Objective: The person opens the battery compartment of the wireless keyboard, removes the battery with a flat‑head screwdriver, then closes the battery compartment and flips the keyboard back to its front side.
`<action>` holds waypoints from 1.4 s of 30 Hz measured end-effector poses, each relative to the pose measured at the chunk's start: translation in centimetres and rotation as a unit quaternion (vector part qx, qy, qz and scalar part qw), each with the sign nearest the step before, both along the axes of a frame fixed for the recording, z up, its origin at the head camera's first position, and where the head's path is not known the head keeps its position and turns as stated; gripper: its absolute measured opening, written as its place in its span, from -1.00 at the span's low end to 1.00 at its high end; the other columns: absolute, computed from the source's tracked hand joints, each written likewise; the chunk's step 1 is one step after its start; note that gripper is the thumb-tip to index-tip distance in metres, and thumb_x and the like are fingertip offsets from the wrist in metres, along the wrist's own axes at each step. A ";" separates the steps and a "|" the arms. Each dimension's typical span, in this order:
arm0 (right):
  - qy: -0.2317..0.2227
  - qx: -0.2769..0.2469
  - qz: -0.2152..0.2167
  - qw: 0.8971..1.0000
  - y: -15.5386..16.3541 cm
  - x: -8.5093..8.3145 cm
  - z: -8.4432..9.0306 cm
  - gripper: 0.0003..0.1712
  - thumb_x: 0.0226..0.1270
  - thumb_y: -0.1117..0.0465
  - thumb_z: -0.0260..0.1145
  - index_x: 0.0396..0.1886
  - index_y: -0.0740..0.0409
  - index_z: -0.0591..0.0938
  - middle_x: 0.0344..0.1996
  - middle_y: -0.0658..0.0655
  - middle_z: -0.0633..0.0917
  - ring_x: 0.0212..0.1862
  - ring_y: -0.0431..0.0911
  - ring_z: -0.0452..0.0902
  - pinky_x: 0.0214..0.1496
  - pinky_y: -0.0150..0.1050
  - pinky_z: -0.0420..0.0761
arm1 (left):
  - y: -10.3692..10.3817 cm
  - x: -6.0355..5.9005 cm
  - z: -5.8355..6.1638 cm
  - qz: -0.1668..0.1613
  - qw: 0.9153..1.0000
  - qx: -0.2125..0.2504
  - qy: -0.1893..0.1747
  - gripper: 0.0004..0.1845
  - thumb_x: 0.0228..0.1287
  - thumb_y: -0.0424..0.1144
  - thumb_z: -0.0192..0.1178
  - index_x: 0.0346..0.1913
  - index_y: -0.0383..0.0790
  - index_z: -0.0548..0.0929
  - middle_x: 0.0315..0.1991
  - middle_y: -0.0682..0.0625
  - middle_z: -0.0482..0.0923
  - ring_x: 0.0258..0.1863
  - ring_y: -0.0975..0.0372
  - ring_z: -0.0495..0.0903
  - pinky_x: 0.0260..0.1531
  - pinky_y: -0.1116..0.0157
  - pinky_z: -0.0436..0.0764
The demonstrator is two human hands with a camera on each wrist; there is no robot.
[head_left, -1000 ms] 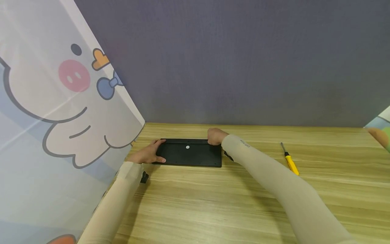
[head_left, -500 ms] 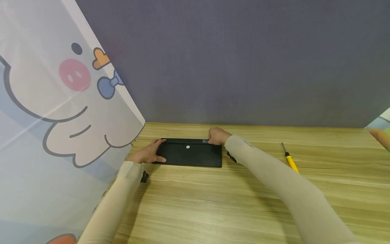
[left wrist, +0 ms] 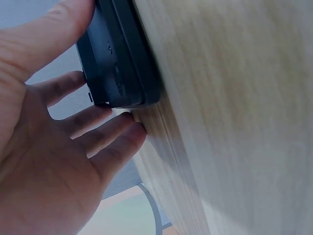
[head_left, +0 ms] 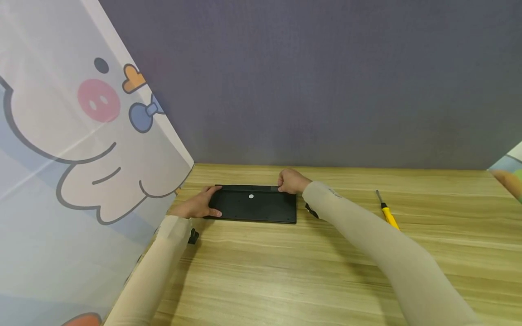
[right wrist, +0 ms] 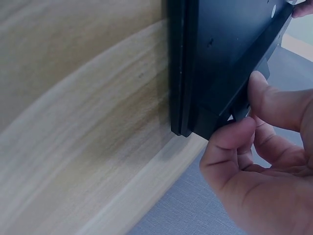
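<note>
A black keyboard (head_left: 253,207) lies underside up on the table, with a round white sticker and small screw holes. My left hand (head_left: 199,204) rests on its left end, thumb and fingers spread; in the left wrist view the fingers (left wrist: 115,147) are nearly straight and fingertips touch the end. At the far right corner my right hand (head_left: 290,181) pinches a small dark flap (right wrist: 239,108), like a fold-out foot, on the raised back ridge. The thumb lies on the ridge and the index finger is curled below; the fingers partly hide the flap.
To the right on the wooden table (head_left: 244,271) lies a screwdriver (head_left: 389,215) with a yellow and black handle, its lower end behind the right sleeve. A grey panel (head_left: 318,81) stands behind the table; a cartoon-printed panel (head_left: 134,136) rises at the left.
My right hand has shifted slightly right and away, uncovering a grey patch on the keyboard's ridge. The right sleeve now covers the screwdriver's handle end. My left hand and the keyboard stay in place.
</note>
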State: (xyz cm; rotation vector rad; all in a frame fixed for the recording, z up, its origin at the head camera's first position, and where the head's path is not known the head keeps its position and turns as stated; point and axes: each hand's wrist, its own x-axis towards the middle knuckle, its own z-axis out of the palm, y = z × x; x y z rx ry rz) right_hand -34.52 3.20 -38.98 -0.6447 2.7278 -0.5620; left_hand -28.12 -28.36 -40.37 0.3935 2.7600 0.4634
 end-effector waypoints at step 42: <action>0.032 -0.105 -0.107 0.988 3.1 -2.0 -0.6 -0.92 0.08 0.26 0.26 -0.51 0.19 0.57 -0.49 0.06 0.54 -0.41 -0.05 0.38 -0.26 -0.12 0.38 | 0.3 0.2 0.2 -0.006 1.000 -0.008 0.004 0.00 -0.13 0.09 0.26 0.33 -0.06 -0.08 0.28 -0.24 -0.20 0.15 -0.12 0.09 -0.06 -0.02 0.27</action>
